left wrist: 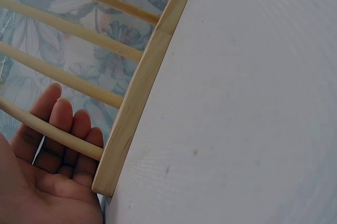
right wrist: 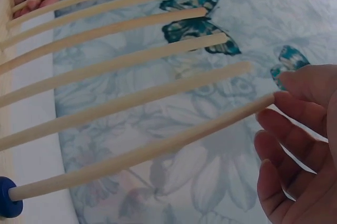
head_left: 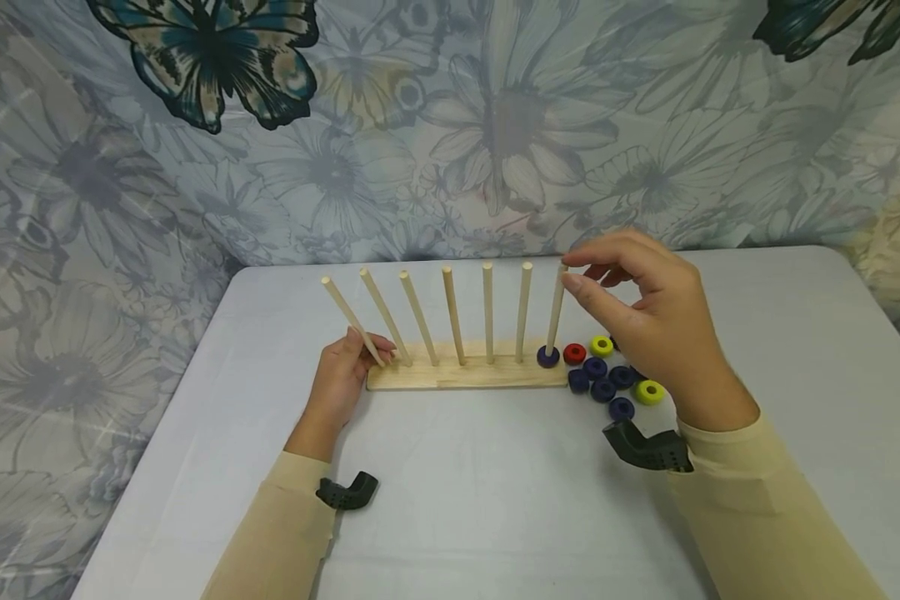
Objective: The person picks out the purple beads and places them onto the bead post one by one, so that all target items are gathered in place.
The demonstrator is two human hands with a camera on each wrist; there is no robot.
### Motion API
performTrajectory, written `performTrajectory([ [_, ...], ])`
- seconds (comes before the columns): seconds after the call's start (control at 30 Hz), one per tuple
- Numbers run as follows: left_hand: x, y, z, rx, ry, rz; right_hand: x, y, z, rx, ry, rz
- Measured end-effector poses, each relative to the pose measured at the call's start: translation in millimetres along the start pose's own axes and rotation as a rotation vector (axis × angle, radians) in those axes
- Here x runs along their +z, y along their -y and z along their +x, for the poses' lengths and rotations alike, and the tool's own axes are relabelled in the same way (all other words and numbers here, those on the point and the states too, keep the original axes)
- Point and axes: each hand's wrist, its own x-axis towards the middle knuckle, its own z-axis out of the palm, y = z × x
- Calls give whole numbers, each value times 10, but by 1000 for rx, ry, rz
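Observation:
A wooden board with a row of several upright pegs stands on the table. Around the foot of its rightmost peg sits a dark blue ring, also seen as a blue ring in the right wrist view. My right hand is at that peg's top, thumb and index fingertips right by the tip, no ring between them. At the board's left end is my left hand, its relaxed fingers behind the leftmost peg and close against the board's end.
Right of the board lies a loose group of rings: a red ring, yellow rings such as the front yellow ring, and several dark blue rings. Some are partly hidden by my right hand. A floral cloth wall rises behind the white table.

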Motion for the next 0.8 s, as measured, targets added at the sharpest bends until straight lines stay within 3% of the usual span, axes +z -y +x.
performTrajectory([
  [0.23,9,-12,-6,10,7,-4,-82,-16,-33,83,-34,151],
  [0.4,12,-12,-3,12,9,-10,-183,-92,-54,179,-62,342],
  [0.6,11,-9,-11,19,12,-5,-351,-280,-72,261,-22,530],
  [0.8,10,-11,-7,21,15,3,-474,-479,-109,279,40,589],
])
